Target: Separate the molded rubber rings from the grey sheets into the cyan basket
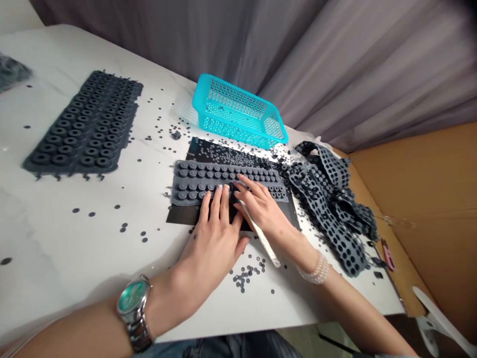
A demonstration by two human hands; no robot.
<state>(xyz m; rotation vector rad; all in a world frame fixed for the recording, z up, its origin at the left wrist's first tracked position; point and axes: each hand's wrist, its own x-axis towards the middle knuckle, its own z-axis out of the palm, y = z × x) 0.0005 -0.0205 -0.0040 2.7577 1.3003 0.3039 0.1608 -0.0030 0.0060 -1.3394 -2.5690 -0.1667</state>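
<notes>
A dark grey rubber sheet (pixel 188 180) with rows of raised round pieces lies on a black mat (pixel 182 215) in the middle of the table. My left hand (pixel 212 233) rests on its near edge, fingers stretched out and pressing the sheet flat. In my right hand (pixel 264 206) is a slim white-handled tool (pixel 265 243), gripped like a pen. The tool's tip is hidden by my fingers, over the sheet's near rows. Small black discs (pixel 244 278) are scattered on the table just below my hands.
At the left lies a stack of similar rubber sheets (pixel 87 124). A turquoise basket (pixel 240 112) stands behind the mat. Punched-out rubber sheets (pixel 328 214) are heaped at the right, near a pink-handled tool (pixel 387 254) and a cardboard wall (pixel 421 199). A grey curtain (pixel 223 40) hangs behind.
</notes>
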